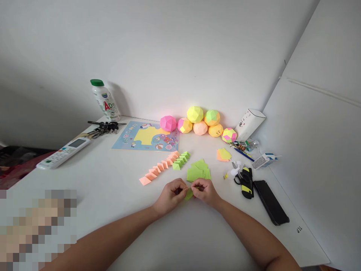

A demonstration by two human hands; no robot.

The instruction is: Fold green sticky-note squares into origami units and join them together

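Green paper, one small square (188, 194), sits pinched between both hands low in the head view, just above the white table (113, 188). The left hand (170, 196) closes its fingertips on the piece's left edge; the right hand (205, 192) is closed on the right edge, thumb on top. The piece tilts, one corner pointing down toward 6 o'clock.

At 12 o'clock from the hands, just beside them, lies a loose stack of green squares (198, 171). At 11 o'clock a row of folded units (165, 165) runs diagonally, orange at its near end, green at its far end. Farther off at 12 o'clock, paper balls (200, 122) are heaped against the wall. At 3 o'clock lie scissors (244, 180) and a dark phone (270, 201); at 10 o'clock, well apart, a remote control (64, 152) and keys (104, 127).

To fold well, I judge the edges should be matched corner to corner before pressing, the crease run firmly with a thumbnail, and the piece lowered flat onto the table for support; folding in mid-air risks a skewed crease that would not match the finished units.
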